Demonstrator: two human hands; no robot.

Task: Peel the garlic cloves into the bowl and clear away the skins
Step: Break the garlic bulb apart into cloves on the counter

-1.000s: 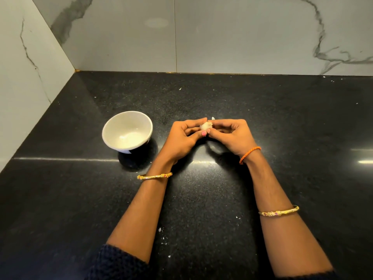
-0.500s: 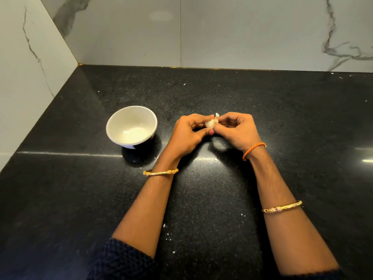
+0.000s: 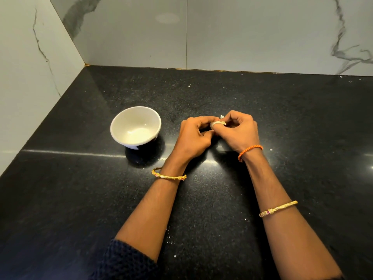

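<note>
A small pale garlic clove (image 3: 215, 124) is pinched between the fingertips of both hands above the black counter. My left hand (image 3: 194, 136) curls round it from the left, and my right hand (image 3: 239, 131) grips it from the right. A shred of white skin (image 3: 222, 116) sticks up behind the fingers. The white bowl (image 3: 135, 126) stands to the left of my left hand, a short gap away; its inside looks bare apart from a shine at the bottom. Most of the clove is hidden by the fingers.
Tiny white skin flecks (image 3: 246, 220) lie scattered on the black granite counter (image 3: 80, 199). Marble-patterned walls (image 3: 222, 33) close off the back and the left side, meeting in a corner behind the bowl.
Both hands have stayed together on the clove, with the fingers shifting slightly around it. The camera view has tilted a little; the bowl has not moved.
</note>
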